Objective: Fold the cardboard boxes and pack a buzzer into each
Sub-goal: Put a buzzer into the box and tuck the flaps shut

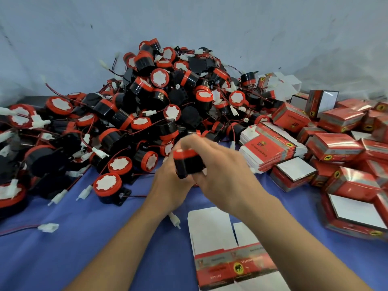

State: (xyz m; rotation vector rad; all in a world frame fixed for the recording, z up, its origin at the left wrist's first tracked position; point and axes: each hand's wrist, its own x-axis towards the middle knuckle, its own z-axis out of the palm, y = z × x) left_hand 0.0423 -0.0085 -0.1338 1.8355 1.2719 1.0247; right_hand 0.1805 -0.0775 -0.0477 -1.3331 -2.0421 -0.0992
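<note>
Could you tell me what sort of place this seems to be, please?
Probably a small packing bench in a workshop or factory: a heap of loose buzzers, a stack of flat cartons, and folded red boxes piled on the blue-covered table.

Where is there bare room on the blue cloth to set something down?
Bare blue cloth near-left, bordered by the black-and-red buzzer pile and the flat red-and-white cardboard box. Crowded: right side, under folded red boxes.

black buzzer with red cap, held upright before the buzzer pile; flat red-and-white box lies nearer
</note>
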